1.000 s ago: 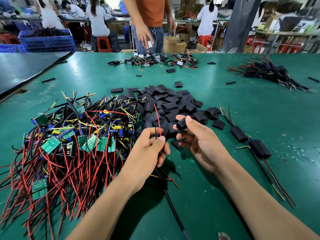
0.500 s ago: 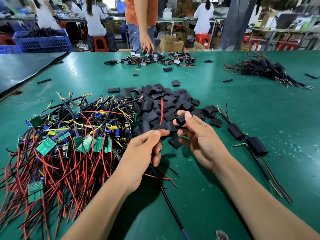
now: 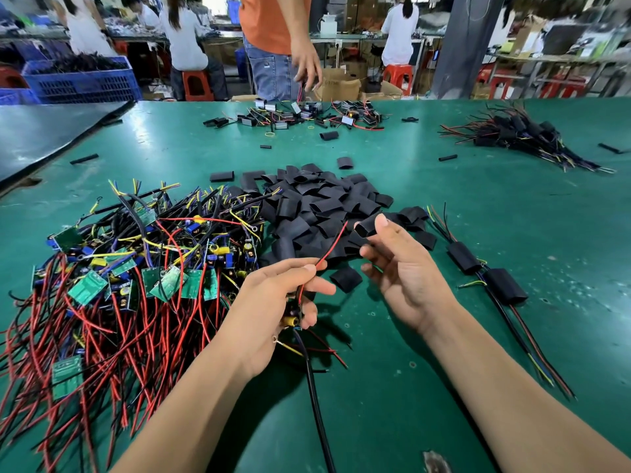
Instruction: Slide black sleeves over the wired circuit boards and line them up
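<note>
The green bench [image 3: 512,233] is wide and a little shiny, and light reflects on its surface. Just beside it, on the left, stands a darker bench [image 3: 44,131]. Behind that one is a blue plastic crate [image 3: 82,83]. At the far edge stands a person in an orange shirt [image 3: 269,22]. Further back, people in white tops [image 3: 399,32] sit on red stools [image 3: 198,85] at other long benches [image 3: 546,59]. Cardboard boxes [image 3: 341,87] lie on the floor, near a grey pillar [image 3: 464,46].

Left hand [image 3: 273,302] grips a wired circuit board [image 3: 292,317], pinching its red wire [image 3: 329,249]; right hand [image 3: 406,274] pinches a black sleeve [image 3: 366,227] above the green worktop [image 3: 512,216].
</note>
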A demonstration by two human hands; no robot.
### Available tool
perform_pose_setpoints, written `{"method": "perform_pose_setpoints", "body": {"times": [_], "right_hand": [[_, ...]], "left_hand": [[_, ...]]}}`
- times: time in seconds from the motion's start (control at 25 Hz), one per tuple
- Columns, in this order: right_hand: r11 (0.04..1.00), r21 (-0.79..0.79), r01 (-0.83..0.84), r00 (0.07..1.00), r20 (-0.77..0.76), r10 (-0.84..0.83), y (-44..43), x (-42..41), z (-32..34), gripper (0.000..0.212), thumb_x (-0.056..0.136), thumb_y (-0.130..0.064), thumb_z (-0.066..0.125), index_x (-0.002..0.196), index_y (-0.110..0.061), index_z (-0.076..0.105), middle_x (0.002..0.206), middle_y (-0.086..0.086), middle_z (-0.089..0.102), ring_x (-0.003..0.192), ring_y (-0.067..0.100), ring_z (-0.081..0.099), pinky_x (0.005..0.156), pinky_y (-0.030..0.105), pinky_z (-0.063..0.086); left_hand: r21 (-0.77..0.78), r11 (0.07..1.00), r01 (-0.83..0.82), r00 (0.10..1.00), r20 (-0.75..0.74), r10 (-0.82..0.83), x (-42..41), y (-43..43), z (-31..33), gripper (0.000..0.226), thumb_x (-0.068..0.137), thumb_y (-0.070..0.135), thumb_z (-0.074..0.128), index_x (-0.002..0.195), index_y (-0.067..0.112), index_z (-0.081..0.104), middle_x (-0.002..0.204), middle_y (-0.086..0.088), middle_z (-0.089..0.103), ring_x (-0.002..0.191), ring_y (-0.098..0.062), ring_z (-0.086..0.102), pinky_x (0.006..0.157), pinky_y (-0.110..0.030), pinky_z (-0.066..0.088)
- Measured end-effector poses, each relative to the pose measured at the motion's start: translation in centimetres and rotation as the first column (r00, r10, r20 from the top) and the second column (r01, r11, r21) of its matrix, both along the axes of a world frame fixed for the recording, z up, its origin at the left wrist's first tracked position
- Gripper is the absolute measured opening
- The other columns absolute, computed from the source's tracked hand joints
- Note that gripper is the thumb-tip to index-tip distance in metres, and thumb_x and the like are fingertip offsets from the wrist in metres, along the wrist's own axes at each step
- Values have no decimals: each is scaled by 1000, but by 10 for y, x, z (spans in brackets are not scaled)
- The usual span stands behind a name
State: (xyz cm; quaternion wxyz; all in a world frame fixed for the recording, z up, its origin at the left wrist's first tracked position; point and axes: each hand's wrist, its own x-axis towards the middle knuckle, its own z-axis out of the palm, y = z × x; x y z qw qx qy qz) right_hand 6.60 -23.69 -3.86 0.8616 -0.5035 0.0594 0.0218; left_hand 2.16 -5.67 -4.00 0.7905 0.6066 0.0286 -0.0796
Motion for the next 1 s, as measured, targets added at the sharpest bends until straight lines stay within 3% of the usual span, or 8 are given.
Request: {"method": "perform_pose_setpoints", "body": {"times": [0.2, 0.44, 0.56, 0.84, 1.0], "right_hand": [[998, 21, 51, 999, 9, -51, -4, 1, 1, 11, 69, -37, 79, 73, -29, 73, 76, -7, 69, 64, 8, 65, 58, 21, 50], [999, 15, -41, 997, 65, 40, -4, 2, -2, 31, 70, -40, 78, 96, -27, 69, 99, -4, 74, 69, 8, 64, 62, 21, 51], [996, 21, -88, 991, 102, 85, -4, 2, -2, 29, 74, -39, 76, 99, -27, 68, 108, -3, 75, 70, 8, 63, 61, 20, 50], [993, -9, -115, 987, 115, 115, -7, 2, -2, 36, 74, -38, 75, 105, -25, 66, 108, -4, 74, 70, 8, 62, 63, 21, 49], [975, -85, -207, 966, 140, 217, -3, -1, -3, 26, 77, -37, 74, 100, -26, 69, 108, -4, 75, 69, 7, 63, 64, 20, 48]], "left_hand": [[19, 999, -27, 1000, -12, 28, 2, 3, -1, 20, 92, 11, 60, 83, 8, 78, 69, -9, 68, 38, -16, 42, 40, -19, 36], [89, 996, -11, 1000, -28, 13, 4, 6, -5, 18, 89, 17, 63, 82, 9, 78, 61, -5, 59, 37, -16, 37, 41, -22, 33], [80, 997, 7, 999, -41, -4, 4, 7, -5, 18, 89, 17, 63, 81, 10, 78, 60, -5, 57, 37, -16, 35, 41, -21, 32], [42, 999, 19, 998, -68, -16, 3, 8, -1, 21, 90, 15, 62, 77, 11, 78, 58, -4, 54, 36, -16, 34, 39, -23, 32], [52, 998, 30, 998, -61, -26, 2, 7, 0, 20, 90, 16, 63, 78, 11, 78, 58, -4, 54, 37, -16, 33, 40, -23, 31]]}}
